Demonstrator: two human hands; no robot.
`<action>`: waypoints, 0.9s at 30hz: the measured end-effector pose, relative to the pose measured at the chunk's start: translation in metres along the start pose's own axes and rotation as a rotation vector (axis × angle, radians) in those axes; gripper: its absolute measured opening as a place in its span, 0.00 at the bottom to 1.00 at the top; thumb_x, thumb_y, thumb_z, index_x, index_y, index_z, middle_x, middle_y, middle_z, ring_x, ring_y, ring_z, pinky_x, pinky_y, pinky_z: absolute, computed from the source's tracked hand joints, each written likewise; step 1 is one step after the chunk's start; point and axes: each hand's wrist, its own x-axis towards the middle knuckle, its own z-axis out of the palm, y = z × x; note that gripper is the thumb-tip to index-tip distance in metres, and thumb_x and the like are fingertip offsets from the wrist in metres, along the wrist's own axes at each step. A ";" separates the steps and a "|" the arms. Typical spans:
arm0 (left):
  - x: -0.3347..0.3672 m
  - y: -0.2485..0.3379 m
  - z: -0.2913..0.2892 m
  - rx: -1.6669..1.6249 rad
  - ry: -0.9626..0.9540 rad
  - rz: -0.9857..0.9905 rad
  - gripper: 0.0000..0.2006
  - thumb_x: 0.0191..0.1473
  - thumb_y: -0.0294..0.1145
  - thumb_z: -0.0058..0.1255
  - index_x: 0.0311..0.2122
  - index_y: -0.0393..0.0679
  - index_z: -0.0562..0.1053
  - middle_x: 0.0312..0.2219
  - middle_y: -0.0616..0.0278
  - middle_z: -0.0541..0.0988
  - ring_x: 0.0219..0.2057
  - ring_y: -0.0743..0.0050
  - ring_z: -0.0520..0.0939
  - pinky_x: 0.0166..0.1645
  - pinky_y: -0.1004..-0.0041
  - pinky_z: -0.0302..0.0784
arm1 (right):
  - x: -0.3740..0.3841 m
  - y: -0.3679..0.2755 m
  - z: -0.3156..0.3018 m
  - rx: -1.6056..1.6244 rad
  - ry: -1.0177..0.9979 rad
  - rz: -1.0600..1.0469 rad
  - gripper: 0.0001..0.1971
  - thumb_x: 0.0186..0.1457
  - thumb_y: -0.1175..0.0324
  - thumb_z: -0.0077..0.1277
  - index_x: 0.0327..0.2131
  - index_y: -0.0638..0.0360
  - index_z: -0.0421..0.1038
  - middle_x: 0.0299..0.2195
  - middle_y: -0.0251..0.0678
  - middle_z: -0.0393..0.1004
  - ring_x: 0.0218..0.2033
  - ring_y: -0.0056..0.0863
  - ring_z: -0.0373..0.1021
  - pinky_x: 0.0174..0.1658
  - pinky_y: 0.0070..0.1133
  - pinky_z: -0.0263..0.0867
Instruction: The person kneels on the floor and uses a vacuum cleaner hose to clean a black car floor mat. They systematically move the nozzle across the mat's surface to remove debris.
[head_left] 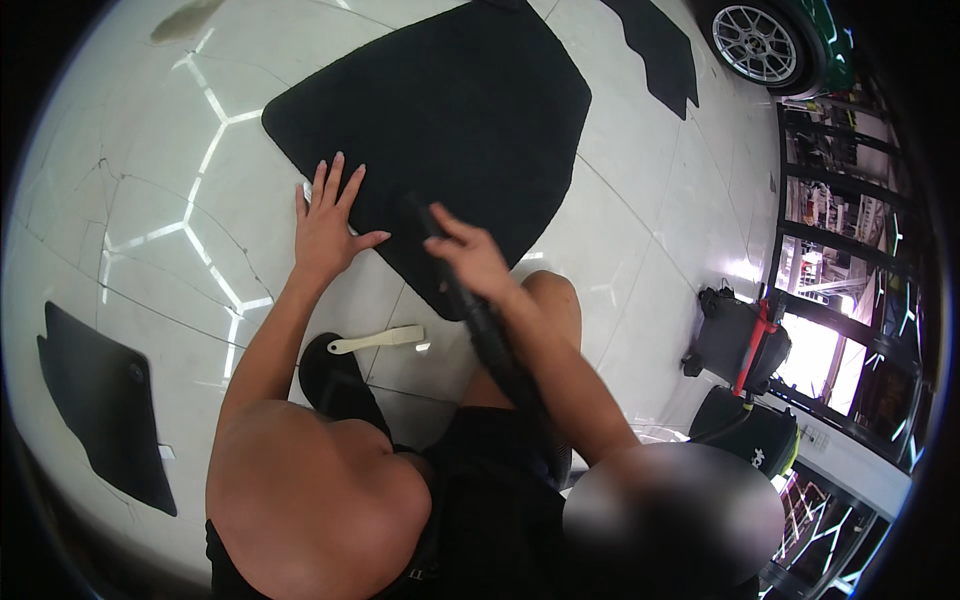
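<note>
A large black car floor mat lies flat on the floor in front of me. My left hand rests on its near left edge, fingers spread, palm partly off the mat, and grips nothing. My right hand is closed round a black vacuum hose that runs back along my forearm. The hose's dark front end points at the near part of the mat; it is blurred and hard to tell from the fabric. Beside my shoe lies a cream-coloured brush with a flat handle.
Another black mat lies at the left, and a narrow dark mat at the far right. A car wheel stands at the upper right. On the right are a dark wheeled unit with a red part and a black container.
</note>
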 end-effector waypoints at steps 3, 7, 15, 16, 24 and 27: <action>0.004 0.007 -0.001 0.003 -0.026 -0.007 0.60 0.43 0.60 0.76 0.79 0.62 0.56 0.81 0.60 0.47 0.81 0.49 0.47 0.79 0.32 0.40 | 0.014 0.016 -0.074 0.260 0.255 0.186 0.38 0.66 0.67 0.55 0.76 0.61 0.55 0.59 0.53 0.78 0.39 0.40 0.83 0.24 0.27 0.78; 0.015 0.035 0.006 0.022 -0.017 -0.001 0.59 0.43 0.60 0.76 0.78 0.61 0.58 0.81 0.59 0.49 0.81 0.51 0.48 0.80 0.36 0.42 | 0.019 0.080 -0.082 -0.349 0.491 -0.193 0.38 0.65 0.63 0.55 0.75 0.64 0.57 0.54 0.61 0.82 0.54 0.54 0.81 0.58 0.35 0.77; 0.006 0.013 -0.005 0.010 -0.033 -0.014 0.60 0.43 0.59 0.76 0.79 0.60 0.57 0.81 0.59 0.48 0.81 0.49 0.47 0.80 0.36 0.42 | 0.006 0.026 -0.071 0.280 0.166 0.079 0.37 0.64 0.65 0.57 0.75 0.57 0.60 0.59 0.47 0.80 0.36 0.36 0.82 0.25 0.27 0.78; 0.006 0.014 -0.005 0.022 -0.031 -0.019 0.60 0.42 0.59 0.77 0.79 0.60 0.57 0.81 0.59 0.48 0.81 0.49 0.47 0.80 0.36 0.42 | 0.006 0.021 -0.083 0.322 0.218 0.146 0.38 0.63 0.65 0.57 0.75 0.59 0.59 0.58 0.47 0.81 0.36 0.37 0.82 0.24 0.27 0.78; -0.001 0.000 -0.003 0.064 -0.051 -0.049 0.60 0.43 0.57 0.77 0.79 0.62 0.56 0.81 0.60 0.46 0.81 0.49 0.46 0.80 0.36 0.41 | -0.013 -0.010 0.044 -0.171 -0.122 -0.103 0.36 0.64 0.61 0.59 0.73 0.58 0.63 0.69 0.57 0.68 0.72 0.49 0.64 0.74 0.30 0.57; 0.004 0.003 0.001 -0.003 -0.006 0.011 0.60 0.42 0.58 0.77 0.79 0.62 0.56 0.81 0.60 0.47 0.81 0.48 0.46 0.80 0.35 0.41 | 0.013 0.011 -0.008 0.029 0.054 -0.055 0.36 0.64 0.63 0.59 0.73 0.60 0.63 0.65 0.56 0.74 0.68 0.47 0.70 0.71 0.28 0.63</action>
